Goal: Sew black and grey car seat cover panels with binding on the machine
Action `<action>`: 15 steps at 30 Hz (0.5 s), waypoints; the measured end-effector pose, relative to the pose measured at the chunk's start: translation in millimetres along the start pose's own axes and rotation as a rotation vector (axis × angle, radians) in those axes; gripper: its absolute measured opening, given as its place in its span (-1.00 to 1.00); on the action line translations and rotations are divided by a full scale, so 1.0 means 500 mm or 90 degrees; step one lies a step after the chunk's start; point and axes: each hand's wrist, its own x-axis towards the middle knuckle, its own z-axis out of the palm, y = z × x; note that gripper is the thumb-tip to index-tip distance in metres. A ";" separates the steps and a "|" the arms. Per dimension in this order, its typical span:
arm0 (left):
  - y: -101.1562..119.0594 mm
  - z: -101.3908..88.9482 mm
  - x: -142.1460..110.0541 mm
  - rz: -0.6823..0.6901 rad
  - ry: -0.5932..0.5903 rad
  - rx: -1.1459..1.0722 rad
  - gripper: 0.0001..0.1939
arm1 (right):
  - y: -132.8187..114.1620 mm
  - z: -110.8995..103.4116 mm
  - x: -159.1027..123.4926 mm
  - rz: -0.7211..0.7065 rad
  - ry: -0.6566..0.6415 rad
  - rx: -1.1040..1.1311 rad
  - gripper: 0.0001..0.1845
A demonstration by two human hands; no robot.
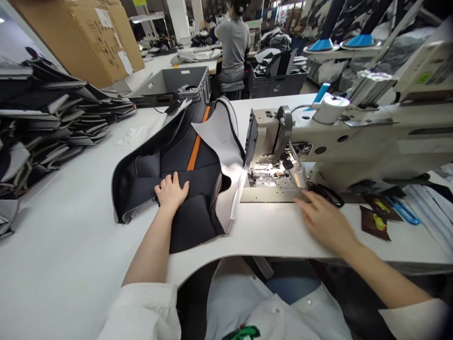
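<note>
My left hand [171,191] lies with spread fingers on a black sewn seat cover [193,217] that has an orange stripe [198,141] and a pale grey backing [230,165]. The cover rests on the white table, its right edge against the sewing machine [269,137]. To the right, my right hand [323,219] is over the table at the front edge of the machine's bed plate [269,194]. Its fingers are stretched out, somewhat blurred, and nothing shows in them. Black-handled scissors [332,196] lie just beyond this hand.
Stacked dark cover pieces [53,108] stand at the left. A thread cone [331,109] sits on the machine. Blue-handled snips [405,211] and brown packets [375,222] lie at the right. Behind are a grey crate [198,78], a cardboard box [102,42] and a seated person [233,45].
</note>
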 end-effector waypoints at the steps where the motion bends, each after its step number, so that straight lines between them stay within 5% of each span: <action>1: -0.025 0.002 0.007 -0.032 -0.038 0.036 -0.50 | -0.028 0.012 0.015 -0.062 -0.005 0.054 -0.63; 5: -0.085 -0.027 -0.015 -0.025 -0.100 0.105 -0.59 | -0.142 0.061 0.113 -0.214 0.017 0.229 -0.47; 10: -0.111 -0.071 -0.168 -0.031 -0.167 0.123 -0.66 | -0.241 0.089 0.213 -0.248 0.102 0.369 -0.27; 13: -0.157 -0.105 -0.281 -0.096 -0.285 0.054 -0.64 | -0.254 0.090 0.204 -0.274 0.058 0.468 -0.30; 15: -0.196 -0.150 -0.323 -0.146 -0.431 -0.070 -0.62 | -0.248 0.091 0.193 -0.236 0.050 0.552 -0.45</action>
